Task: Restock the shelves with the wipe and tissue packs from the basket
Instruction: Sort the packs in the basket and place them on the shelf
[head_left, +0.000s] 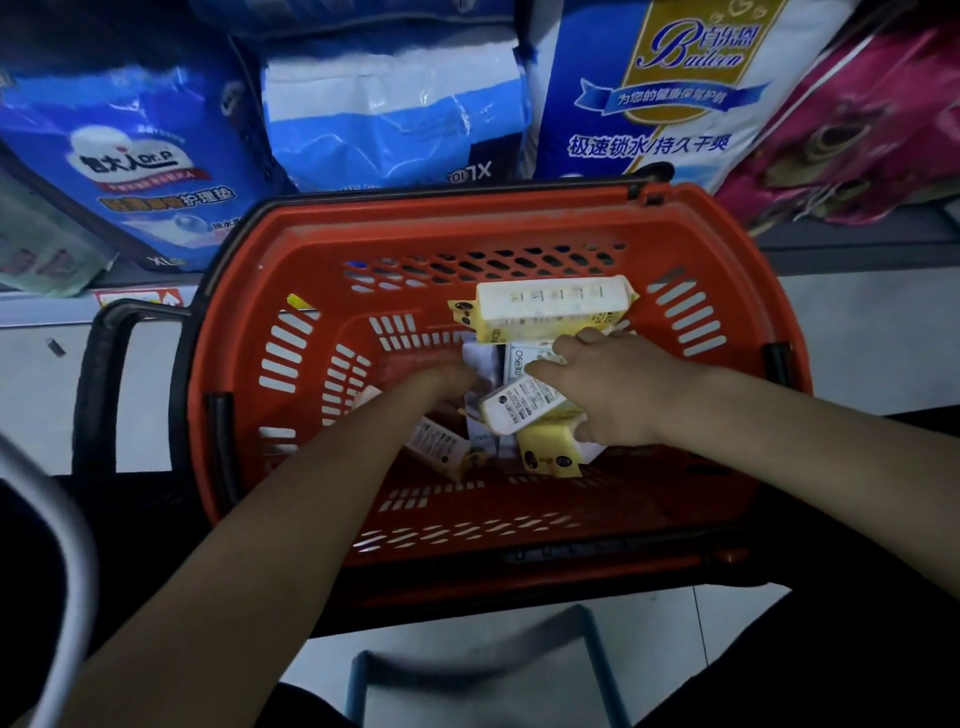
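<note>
An orange plastic basket (291, 291) stands on the floor below me. Several small yellow and white tissue and wipe packs lie in a heap in it. The largest, a white and yellow pack (553, 304), lies at the far side. Both hands reach into the heap. My right hand (602, 389) grips a white pack (519, 408) that lies on a yellow pack (548, 449). My left hand (441, 382) is blurred and its fingers are curled among the white packs; what they hold is hidden. Another white pack (439, 447) lies under my left wrist.
Large blue and white bags (395, 114) and a pink bag (872, 124) fill the low shelf (857, 244) behind the basket. The basket's black handle (104, 374) hangs out to the left. A blue stool frame (467, 670) stands near my legs on the pale tiled floor.
</note>
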